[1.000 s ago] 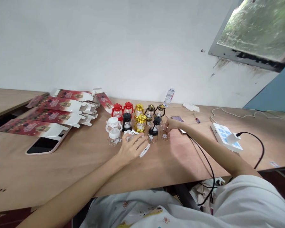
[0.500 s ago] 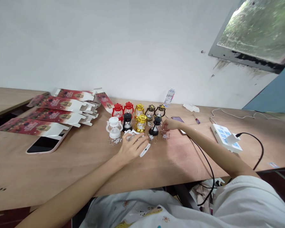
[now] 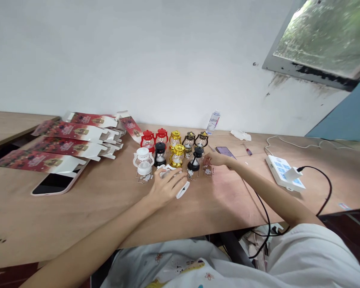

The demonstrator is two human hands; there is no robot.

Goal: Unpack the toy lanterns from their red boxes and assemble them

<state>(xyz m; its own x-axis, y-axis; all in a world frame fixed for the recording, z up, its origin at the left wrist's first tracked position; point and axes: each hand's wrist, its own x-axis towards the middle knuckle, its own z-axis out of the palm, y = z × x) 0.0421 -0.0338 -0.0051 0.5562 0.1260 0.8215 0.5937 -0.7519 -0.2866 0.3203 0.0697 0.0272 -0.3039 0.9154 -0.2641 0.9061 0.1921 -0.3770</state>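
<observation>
My left hand is closed around a white lantern lying on its side on the table, its round base towards me. The fingers cover most of its body. My right hand is at the right end of the lanterns, fingertips bent down together over small pale pieces and thin wire. Whether something is pinched there I cannot make out. Between and behind my hands stand a black lantern, a gold lantern and another black lantern. An upright white lantern is left of them.
Behind stand red lanterns and bronze lanterns. Flattened red boxes lie left, over a phone. Rightward are another phone, a bottle, a screwdriver and a power strip with cables.
My right hand has shifted slightly down and left over the small pieces. My left hand keeps its place on the white lantern.
</observation>
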